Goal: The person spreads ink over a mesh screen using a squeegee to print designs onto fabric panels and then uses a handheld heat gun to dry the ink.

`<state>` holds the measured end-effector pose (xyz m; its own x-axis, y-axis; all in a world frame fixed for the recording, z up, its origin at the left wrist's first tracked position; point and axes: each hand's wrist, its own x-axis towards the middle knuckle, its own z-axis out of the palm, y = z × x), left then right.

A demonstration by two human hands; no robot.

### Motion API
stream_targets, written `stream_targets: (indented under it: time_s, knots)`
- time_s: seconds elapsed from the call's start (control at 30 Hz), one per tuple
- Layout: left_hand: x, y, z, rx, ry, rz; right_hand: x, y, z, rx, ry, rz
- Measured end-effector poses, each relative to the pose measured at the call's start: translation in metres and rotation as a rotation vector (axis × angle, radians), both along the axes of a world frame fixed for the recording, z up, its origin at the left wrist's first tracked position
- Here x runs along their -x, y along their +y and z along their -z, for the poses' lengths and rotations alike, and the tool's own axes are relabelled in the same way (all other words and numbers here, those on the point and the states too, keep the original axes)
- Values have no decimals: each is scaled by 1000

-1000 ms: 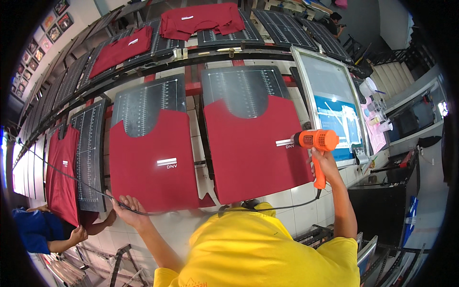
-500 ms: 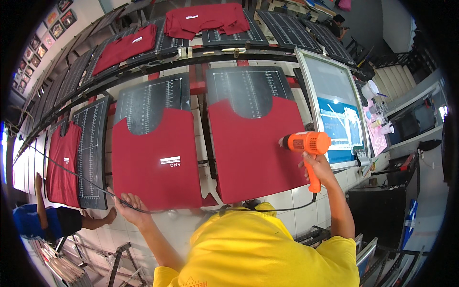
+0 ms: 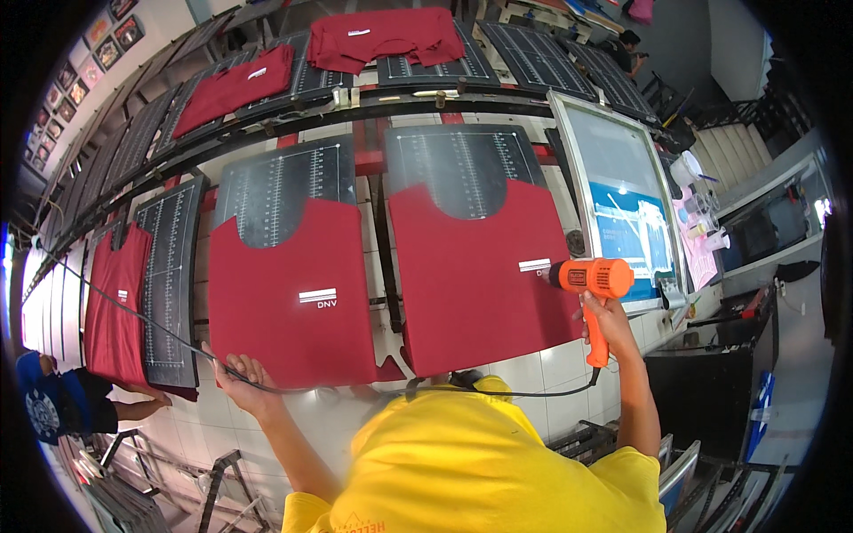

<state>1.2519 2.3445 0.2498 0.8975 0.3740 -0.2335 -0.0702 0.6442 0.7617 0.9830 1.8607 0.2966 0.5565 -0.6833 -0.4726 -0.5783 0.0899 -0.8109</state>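
Observation:
My right hand (image 3: 609, 323) is closed around the handle of an orange heat gun (image 3: 602, 277). Its dark nozzle points left, over the right edge of a dark red shirt (image 3: 484, 298) laid on a black board. A small white print (image 3: 534, 266) on that shirt shows just left of the nozzle. From the gun's handle a black power cord (image 3: 498, 392) runs left across my front to my left hand (image 3: 246, 384), whose curled fingers hold it near the lower edge of a second red shirt (image 3: 284, 311). That shirt bears a white print (image 3: 318, 298) too.
A framed printing screen (image 3: 633, 231) leans right of the boards, beside cups (image 3: 716, 240). More boards with red shirts (image 3: 382, 37) stand across the far rail (image 3: 373, 105). Another red shirt (image 3: 115, 302) and a co-worker (image 3: 67, 400) are at left. Metal racks stand behind me.
My right hand has moved the heat gun right and slightly nearer, uncovering the white print on the right shirt. My left hand stays about in place. The co-worker at left has turned and shifted.

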Motion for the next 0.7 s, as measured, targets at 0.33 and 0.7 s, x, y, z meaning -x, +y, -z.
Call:
stream_targets:
  time_s: [0.33, 0.7]
  knots:
    - [-5, 1, 2, 3, -42, 34, -9, -11, 8, 85, -126, 109]
    - [-7, 37, 9, 83, -65, -6, -25, 20, 14, 88, -139, 134]
